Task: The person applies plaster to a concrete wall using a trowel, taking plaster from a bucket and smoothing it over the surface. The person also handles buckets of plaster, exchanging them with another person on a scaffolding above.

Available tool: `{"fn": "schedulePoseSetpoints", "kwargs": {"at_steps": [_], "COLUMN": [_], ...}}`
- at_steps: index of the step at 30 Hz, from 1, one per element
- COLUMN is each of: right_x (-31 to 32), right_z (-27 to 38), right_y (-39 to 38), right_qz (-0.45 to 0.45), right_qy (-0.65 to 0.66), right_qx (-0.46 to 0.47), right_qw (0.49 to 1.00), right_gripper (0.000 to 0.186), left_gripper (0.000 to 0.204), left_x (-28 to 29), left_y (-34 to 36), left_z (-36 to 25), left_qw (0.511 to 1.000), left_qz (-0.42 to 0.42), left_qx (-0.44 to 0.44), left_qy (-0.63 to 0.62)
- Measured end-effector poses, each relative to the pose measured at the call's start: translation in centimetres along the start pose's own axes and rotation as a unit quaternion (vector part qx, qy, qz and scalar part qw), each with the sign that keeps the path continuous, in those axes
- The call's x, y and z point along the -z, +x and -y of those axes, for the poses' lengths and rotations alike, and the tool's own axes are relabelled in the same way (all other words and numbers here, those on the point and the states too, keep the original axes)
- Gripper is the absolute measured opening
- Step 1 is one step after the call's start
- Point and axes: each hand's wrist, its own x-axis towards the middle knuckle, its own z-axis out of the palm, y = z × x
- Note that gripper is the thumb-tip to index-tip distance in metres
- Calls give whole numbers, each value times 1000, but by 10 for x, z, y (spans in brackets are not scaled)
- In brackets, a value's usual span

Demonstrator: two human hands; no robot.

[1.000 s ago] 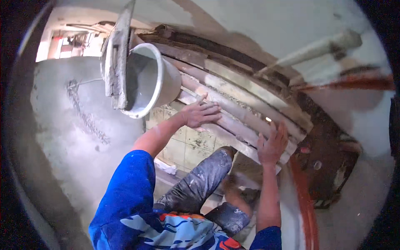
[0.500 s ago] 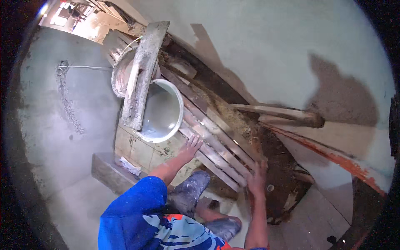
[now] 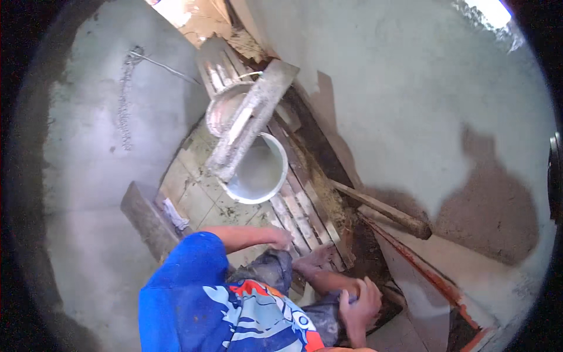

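- Two bare hands work low in the head view: the left hand (image 3: 280,237) lies near the knee (image 3: 267,270), against the end of the wooden slats (image 3: 299,214); whether its grip is spread or pressed together cannot be told.
- The right hand (image 3: 359,305) rests on the lower leg, fingers curled over dusty grey trouser cloth.
- Beyond the slats stands a round white bucket (image 3: 258,173), smooth inside, with a long mortar-crusted board (image 3: 249,120) laid across its rim.
- A shallow metal pan (image 3: 223,108) sits behind, on pale square tiles (image 3: 196,196).
- A thick wooden handle (image 3: 384,211) lies by the rough grey plastered wall (image 3: 410,88).
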Motion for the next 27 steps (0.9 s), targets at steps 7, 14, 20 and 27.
{"fn": "schedulePoseSetpoints", "kwargs": {"at_steps": [7,14,20,27], "right_x": [45,28,39,33], "right_z": [51,38,37,53], "right_y": [18,4,23,2], "right_qz": [158,267,344,389], "right_qy": [75,42,82,-17], "right_qx": [94,66,-22,-5], "right_qw": [980,960,935,921], "right_gripper": [35,34,35,41], "left_gripper": [52,90,82,83], "left_x": [64,133,129,101], "left_y": [-212,-318,-277,-297], "left_z": [-162,-254,-232,-213], "left_qw": [952,940,929,924], "left_qz": [-200,-260,-270,-249], "left_qx": [-33,179,159,178], "left_qy": [-230,-132,-198,-231]}}
